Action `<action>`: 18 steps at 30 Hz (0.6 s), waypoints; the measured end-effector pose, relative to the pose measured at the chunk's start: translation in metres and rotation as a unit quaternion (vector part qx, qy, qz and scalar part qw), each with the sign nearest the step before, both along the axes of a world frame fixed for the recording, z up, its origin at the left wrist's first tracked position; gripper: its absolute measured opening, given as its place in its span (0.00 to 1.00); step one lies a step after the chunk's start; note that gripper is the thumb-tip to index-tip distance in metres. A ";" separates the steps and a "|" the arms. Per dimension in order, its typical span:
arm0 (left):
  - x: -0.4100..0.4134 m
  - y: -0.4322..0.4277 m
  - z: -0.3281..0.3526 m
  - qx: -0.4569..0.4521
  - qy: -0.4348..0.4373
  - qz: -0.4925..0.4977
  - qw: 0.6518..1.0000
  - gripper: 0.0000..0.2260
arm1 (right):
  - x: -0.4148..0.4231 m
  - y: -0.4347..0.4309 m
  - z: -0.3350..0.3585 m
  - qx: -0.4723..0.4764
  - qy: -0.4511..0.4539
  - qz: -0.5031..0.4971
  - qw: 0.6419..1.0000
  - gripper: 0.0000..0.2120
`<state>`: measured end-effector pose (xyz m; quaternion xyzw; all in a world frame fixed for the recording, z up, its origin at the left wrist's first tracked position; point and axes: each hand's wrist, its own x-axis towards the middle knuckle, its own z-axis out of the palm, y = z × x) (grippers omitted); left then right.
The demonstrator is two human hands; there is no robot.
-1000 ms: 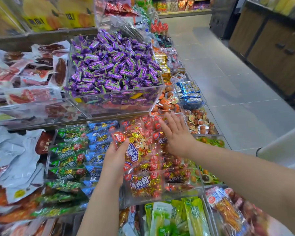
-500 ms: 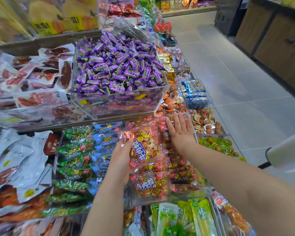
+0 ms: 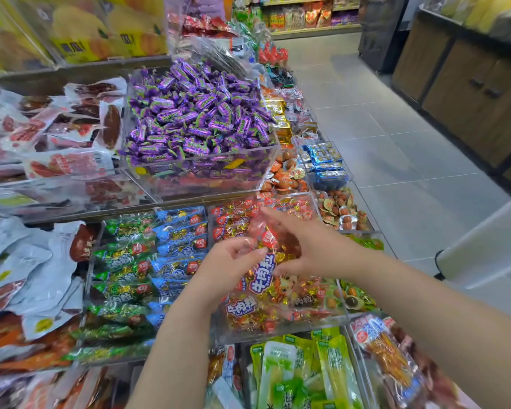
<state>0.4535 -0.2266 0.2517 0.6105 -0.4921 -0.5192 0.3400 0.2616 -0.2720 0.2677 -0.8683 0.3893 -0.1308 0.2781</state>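
Head view: left hand (image 3: 227, 268) pinches red snack bag (image 3: 263, 280) above clear bin (image 3: 278, 333), right hand (image 3: 313, 249) spread against it.

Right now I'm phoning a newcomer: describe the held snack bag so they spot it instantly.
Below the bin of purple candies lies a tray of red-and-gold packets. The bag is raised over it, between left hand and right hand, unlike its flat-lying neighbours.
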 end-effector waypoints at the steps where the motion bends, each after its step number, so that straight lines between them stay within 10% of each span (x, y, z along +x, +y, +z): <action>1: -0.003 0.001 0.000 -0.001 0.006 -0.007 1.000 0.06 | -0.003 -0.001 -0.003 0.013 0.002 -0.004 1.000 0.46; 5: -0.007 0.010 -0.011 -0.031 -0.051 0.050 0.997 0.08 | -0.027 -0.009 -0.018 0.040 -0.024 -0.144 0.988 0.44; 9: -0.003 0.005 -0.028 -0.089 -0.244 -0.031 0.965 0.39 | -0.035 -0.026 -0.040 0.076 -0.097 -0.253 0.960 0.43; 13: -0.017 -0.014 -0.049 -0.108 -0.469 -0.171 0.860 0.58 | -0.018 -0.034 -0.068 0.087 -0.056 -0.268 0.958 0.34; 18: -0.017 -0.021 -0.069 -0.023 -0.543 -0.236 0.805 0.65 | -0.016 -0.042 -0.086 -0.086 0.148 -0.203 0.964 0.31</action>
